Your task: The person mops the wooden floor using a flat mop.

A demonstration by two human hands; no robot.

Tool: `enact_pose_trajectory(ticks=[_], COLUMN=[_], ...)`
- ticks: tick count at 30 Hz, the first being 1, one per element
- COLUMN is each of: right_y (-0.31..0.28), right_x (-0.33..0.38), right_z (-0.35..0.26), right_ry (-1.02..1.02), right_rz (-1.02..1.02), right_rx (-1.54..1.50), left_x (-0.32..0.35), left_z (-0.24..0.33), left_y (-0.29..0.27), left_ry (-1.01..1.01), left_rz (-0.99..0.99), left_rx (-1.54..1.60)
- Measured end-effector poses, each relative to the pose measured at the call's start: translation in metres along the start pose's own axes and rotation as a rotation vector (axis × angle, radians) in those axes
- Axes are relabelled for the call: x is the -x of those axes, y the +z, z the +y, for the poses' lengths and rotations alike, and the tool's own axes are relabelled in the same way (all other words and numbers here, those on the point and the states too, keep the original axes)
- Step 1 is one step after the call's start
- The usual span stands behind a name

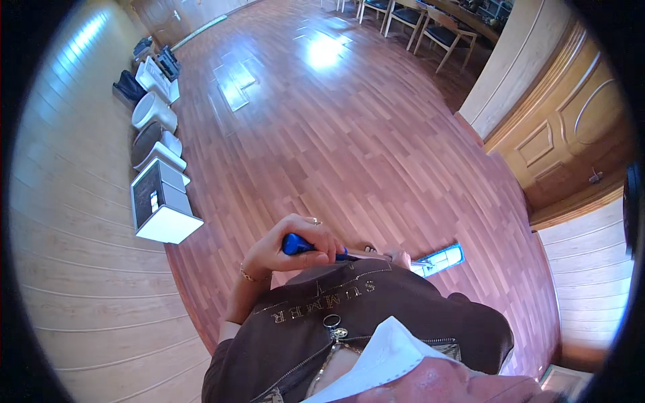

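The left hand (289, 245) wraps its grip around the mop's blue handle (295, 244), whose shaft runs rightward from that grip to the mop head (440, 260) on the wood floor (349, 148); the right hand (401, 258), barely visible, sits farther along, its grip unclear.

The floor (349, 141) is reddish wood strip, smooth and glossy, with bright glare where light falls on it. The wall (74, 269) is pale wood panelling with a matt look. The door (571, 134) is carved, varnished brown wood. The mop grip (295, 244) looks like glossy blue plastic, and the mop head (440, 260) has a pale cloth pad edged in blue. The jacket (376, 316) is matt brown cloth with a metal zip.
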State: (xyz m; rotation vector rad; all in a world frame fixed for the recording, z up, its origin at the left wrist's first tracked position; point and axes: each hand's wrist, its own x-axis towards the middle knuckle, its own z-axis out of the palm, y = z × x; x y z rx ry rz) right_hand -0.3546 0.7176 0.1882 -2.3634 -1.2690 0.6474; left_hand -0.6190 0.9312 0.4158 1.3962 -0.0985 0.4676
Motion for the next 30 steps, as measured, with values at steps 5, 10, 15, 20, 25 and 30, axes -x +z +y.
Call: enact_pose_trajectory(ticks=[5, 10, 15, 20, 25, 30], right_y=[-0.019, -0.033, -0.041, -0.025, 0.006, 0.050], right_x=[-0.016, -0.063, -0.130, -0.167, -0.186, -0.203], right_z=[0.054, 0.089, 0.127, 0.125, 0.134, 0.143], right_ry=[-0.113, -0.487, -0.647, -0.789, -0.719, -0.728], right_rz=[-0.113, 0.084, 0.087, 0.070, 0.045, 0.204], right_rx=[0.041, -0.194, -0.081, -0.116, 0.007, 0.138], left_x=[-0.037, -0.080, -0.111, -0.101, -0.073, -0.035], left_z=[-0.005, -0.018, -0.062, -0.095, -0.150, -0.198], left_y=[0.042, 0.093, 0.150, 0.187, 0.189, 0.169], left_ry=[0.145, 0.247, 0.173, 0.141, 0.157, 0.165], left_rz=[-0.120, -0.137, 0.003, 0.170, 0.177, 0.250], left_rx=[-0.174, -0.472, -0.671, -0.876, -0.939, -0.822])
